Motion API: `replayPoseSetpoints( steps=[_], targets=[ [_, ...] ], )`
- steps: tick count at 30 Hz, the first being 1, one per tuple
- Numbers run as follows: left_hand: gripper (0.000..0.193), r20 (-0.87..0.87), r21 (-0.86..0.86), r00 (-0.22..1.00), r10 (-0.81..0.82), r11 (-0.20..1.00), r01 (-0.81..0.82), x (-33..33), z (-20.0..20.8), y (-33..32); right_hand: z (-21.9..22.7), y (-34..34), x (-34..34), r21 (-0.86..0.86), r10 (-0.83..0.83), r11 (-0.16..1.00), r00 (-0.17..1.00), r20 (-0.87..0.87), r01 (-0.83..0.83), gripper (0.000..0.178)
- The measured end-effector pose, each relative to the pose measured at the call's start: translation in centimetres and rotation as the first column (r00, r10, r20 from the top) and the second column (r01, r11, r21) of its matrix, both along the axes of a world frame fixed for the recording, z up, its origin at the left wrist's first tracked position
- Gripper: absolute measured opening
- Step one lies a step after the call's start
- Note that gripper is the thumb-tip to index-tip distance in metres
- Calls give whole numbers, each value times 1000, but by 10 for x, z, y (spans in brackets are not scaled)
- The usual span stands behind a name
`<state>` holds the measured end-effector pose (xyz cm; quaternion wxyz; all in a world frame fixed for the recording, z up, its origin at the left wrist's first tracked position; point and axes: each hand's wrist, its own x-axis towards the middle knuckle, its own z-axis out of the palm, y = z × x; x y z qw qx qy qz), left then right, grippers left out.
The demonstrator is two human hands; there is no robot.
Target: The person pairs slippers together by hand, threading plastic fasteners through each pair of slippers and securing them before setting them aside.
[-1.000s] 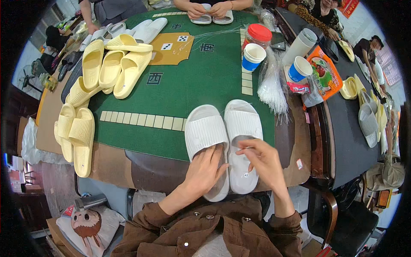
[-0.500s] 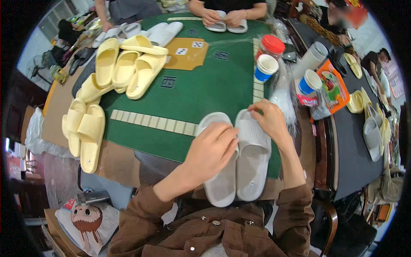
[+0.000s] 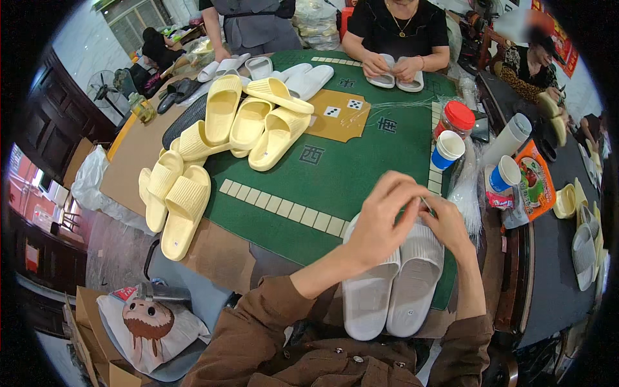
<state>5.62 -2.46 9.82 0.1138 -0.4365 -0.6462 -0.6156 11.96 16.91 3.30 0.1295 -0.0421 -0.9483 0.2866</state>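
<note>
We see a brown table (image 3: 222,248) with a green mat (image 3: 361,184) spread over much of it. On the left we find a heap of yellow slippers (image 3: 187,213), some lying across others. In front of us, at the table's near edge, lies a pair of pale grey slippers (image 3: 412,290), side by side, heels toward our body. To their right is a bundle of clear strands (image 3: 469,203). Our left hand (image 3: 389,216) is above the ribbed straps, fingers bent and drawn in narrow toward the thumb; our right hand (image 3: 447,222) faces it, curled as narrowly, its fingertips close to the left's. A blue-and-white paper cup (image 3: 448,149) stands beyond the bundle. Between the fingertips we make out what seems a thin pale strip (image 3: 423,202), too fine for us to tell which hand holds it.
</note>
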Motion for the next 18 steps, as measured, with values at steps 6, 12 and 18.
replayPoseSetpoints(
  steps=[6, 12, 18],
  targets=[
    [16, -23, -272, 992, 124, 954, -126, -29, -39, 2, 22, -27, -10, -110, -124, 989, 966, -225, 102, 7],
    [25, -87, -117, 970, 229, 964, -238, -30, -29, -19, 18, -42, -9, -272, -213, 951, 947, -242, 145, 6],
    [24, -215, -232, 948, 232, 931, -281, -36, -41, -17, 11, -53, -12, -354, -234, 926, 937, -259, 133, 6]
  ],
)
